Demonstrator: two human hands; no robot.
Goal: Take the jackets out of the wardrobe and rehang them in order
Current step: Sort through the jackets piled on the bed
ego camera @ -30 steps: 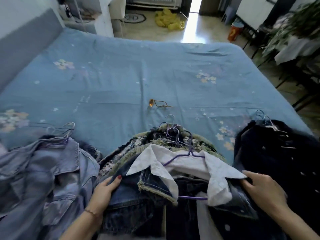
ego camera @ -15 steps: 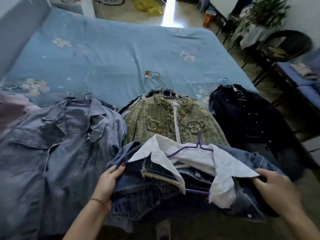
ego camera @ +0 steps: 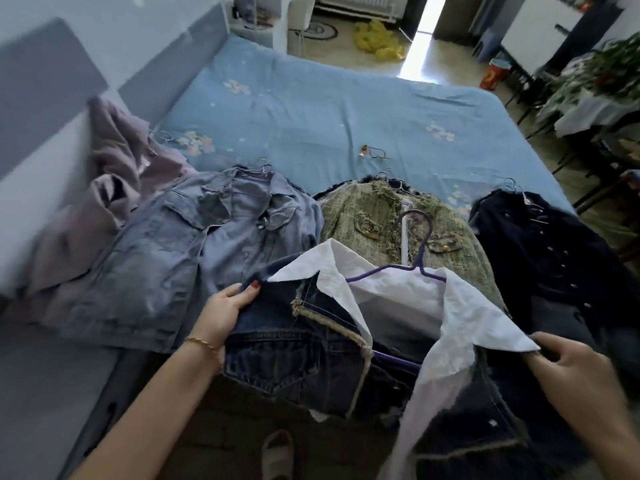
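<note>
At the near edge of the bed [ego camera: 346, 109], a dark denim jacket [ego camera: 298, 355] with a white collar [ego camera: 460, 317] is held up between both hands, off the blue sheet. It hangs on a purple hanger [ego camera: 420, 258], whose hook rises above the collar. On the left, the left hand [ego camera: 225, 313] grips the jacket's shoulder, fingers curled over the denim edge, with a thin bracelet [ego camera: 201, 342] on the wrist. On the right, the right hand [ego camera: 575, 365] grips the other side, just beside the tip of the white collar, fingers curled round the fabric.

4 more jackets lie in a row across the near part of the bed, each with a wire hook showing at its far end. From left to right: a mauve jacket [ego camera: 114, 188] bunched against the grey headboard [ego camera: 45, 81], a pale blue denim jacket [ego camera: 194, 244], a green tweed jacket [ego camera: 374, 216] partly behind the held one, and a navy jacket [ego camera: 554, 251] with small buttons. Farther out on the sheet lies a small amber thing with a cord [ego camera: 372, 153]. On the far floor sits a yellow cloth [ego camera: 379, 41].
</note>
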